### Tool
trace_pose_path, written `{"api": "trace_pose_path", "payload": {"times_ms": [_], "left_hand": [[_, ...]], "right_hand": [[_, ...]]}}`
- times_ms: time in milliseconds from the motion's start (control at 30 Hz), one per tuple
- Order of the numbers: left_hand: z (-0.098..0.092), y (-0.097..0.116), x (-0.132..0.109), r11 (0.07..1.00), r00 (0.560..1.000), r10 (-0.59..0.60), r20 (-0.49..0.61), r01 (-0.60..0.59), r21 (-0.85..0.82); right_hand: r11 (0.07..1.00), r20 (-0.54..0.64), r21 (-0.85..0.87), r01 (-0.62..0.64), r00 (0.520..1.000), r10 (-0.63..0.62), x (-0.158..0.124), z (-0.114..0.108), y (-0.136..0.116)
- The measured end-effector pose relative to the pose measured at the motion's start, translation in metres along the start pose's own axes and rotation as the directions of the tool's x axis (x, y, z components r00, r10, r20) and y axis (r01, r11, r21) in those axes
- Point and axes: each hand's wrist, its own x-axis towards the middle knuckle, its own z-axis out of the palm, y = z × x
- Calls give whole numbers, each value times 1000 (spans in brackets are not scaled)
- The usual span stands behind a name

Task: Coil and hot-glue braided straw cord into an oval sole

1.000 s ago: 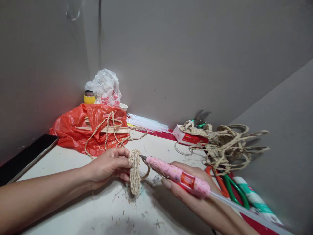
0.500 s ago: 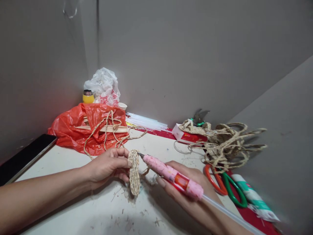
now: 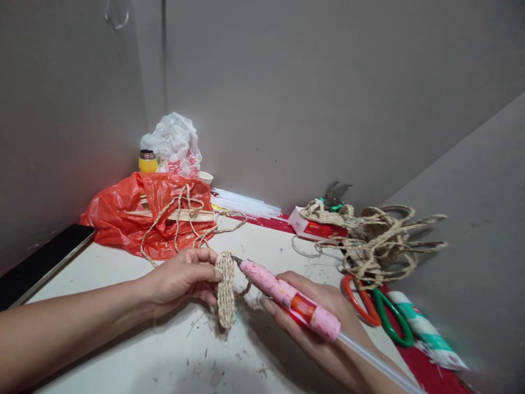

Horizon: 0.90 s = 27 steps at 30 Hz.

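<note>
Between the thumb and fingers of my left hand (image 3: 191,276) is a small oval piece of coiled straw cord (image 3: 225,290), held upright above the table. My right hand (image 3: 311,306) is closed around a pink-wrapped hot glue gun (image 3: 287,295), with a clear glue stick (image 3: 377,358) coming out of its back end. The gun's dark nozzle tip (image 3: 237,259) is at the upper right edge of the coiled piece; whether it touches cannot be told. A loose length of straw cord (image 3: 178,213) runs behind my left hand over a red plastic bag.
The red bag (image 3: 118,213) holds flat wooden strips. Behind it are a white bag (image 3: 176,142), a yellow jar (image 3: 147,162) and glue sticks (image 3: 246,203). A phone (image 3: 45,265) lies left. At right are a cord bundle (image 3: 381,235), orange-and-green-handled scissors (image 3: 394,320) and a white-and-green packet (image 3: 429,331).
Hardly anything differs. The coiled piece has shifted very slightly to the right, and the glue stick's rear end has swung a little to the left.
</note>
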Motion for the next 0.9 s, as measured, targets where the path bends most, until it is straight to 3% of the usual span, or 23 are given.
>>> {"api": "trace_pose_path", "payload": {"times_ms": [267, 533, 900], "left_hand": [[-1, 2, -1, 1000, 1000, 3, 5, -3, -25], [-2, 2, 0, 1000, 1000, 2, 12, -2, -27], [-3, 2, 1, 999, 999, 5, 47, -4, -36]], "right_hand": [[999, -5, 25, 32, 999, -31, -1, 1, 5], [998, -90, 7, 67, 994, -66, -1, -1, 0], [999, -73, 0, 49, 996, -49, -3, -2, -2]]}}
